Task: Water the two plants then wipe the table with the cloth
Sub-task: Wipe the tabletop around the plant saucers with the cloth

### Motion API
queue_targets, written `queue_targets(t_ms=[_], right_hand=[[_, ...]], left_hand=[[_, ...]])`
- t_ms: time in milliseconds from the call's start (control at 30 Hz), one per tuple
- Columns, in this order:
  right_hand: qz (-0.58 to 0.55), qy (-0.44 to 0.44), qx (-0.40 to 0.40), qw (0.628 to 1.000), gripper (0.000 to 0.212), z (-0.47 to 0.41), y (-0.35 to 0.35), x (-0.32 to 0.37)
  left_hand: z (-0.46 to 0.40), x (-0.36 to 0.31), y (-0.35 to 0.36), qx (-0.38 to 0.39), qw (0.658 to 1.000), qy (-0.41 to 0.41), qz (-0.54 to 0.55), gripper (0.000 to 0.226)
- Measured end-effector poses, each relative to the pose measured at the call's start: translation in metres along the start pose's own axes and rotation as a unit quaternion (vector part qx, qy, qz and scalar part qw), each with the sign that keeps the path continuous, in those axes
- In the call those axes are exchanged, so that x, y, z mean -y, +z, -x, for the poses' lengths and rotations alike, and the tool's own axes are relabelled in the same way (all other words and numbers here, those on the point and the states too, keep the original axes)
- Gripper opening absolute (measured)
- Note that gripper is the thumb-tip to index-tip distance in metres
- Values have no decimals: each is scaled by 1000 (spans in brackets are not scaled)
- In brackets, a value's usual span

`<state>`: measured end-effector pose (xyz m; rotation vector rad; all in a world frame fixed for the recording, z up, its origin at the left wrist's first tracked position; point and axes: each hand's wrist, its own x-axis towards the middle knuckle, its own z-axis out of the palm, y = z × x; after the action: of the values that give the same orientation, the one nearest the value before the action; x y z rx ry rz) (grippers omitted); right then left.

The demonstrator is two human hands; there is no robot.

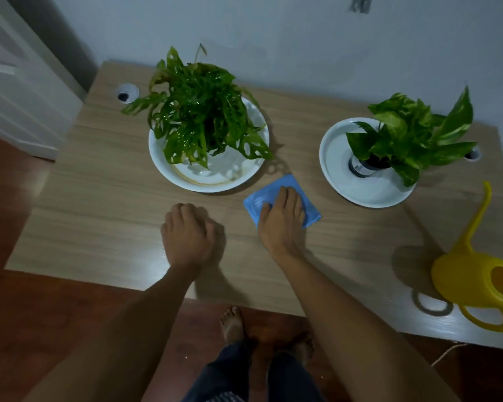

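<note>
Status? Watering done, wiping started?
Watering looks done: the can is set down at the table's right edge, and the left plant's leaves glisten. Wiping is in hand: the right hand presses the cloth flat between the dishes. Left hand rests idle. How much is left can't be judged.

Domestic room, home interior.
Wood-grain table [105, 216] against plain wall; reddish wood floor at 9 o'clock; potted houseplants [199, 111] on dishes; bare feet.
</note>
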<state>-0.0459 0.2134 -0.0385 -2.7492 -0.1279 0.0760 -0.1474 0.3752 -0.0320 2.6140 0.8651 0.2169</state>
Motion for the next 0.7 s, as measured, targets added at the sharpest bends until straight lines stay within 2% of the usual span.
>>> queue_targets(t_ms=[67, 133, 200, 300, 467, 633, 700], right_hand=[[15, 11, 18, 1000, 73, 0, 13, 3], [48, 17, 28, 998, 83, -3, 24, 1], [75, 12, 15, 997, 85, -14, 30, -1], [88, -8, 18, 996, 82, -51, 30, -3], [116, -83, 71, 987, 67, -125, 26, -6], [169, -178, 113, 963, 78, -173, 16, -7], [161, -201, 123, 958, 75, -174, 15, -8]], left_hand=[[-5, 16, 3, -4, 999, -43, -5, 61], [-7, 25, 9, 27, 997, -76, -11, 88], [-7, 29, 17, 49, 994, -93, -18, 99], [-6, 31, 26, 47, 993, -97, -42, 100], [-5, 32, 27, 39, 994, -90, -57, 99], [-8, 32, 30, 43, 992, -97, -64, 100], [-8, 32, 29, 42, 992, -98, -65, 100]])
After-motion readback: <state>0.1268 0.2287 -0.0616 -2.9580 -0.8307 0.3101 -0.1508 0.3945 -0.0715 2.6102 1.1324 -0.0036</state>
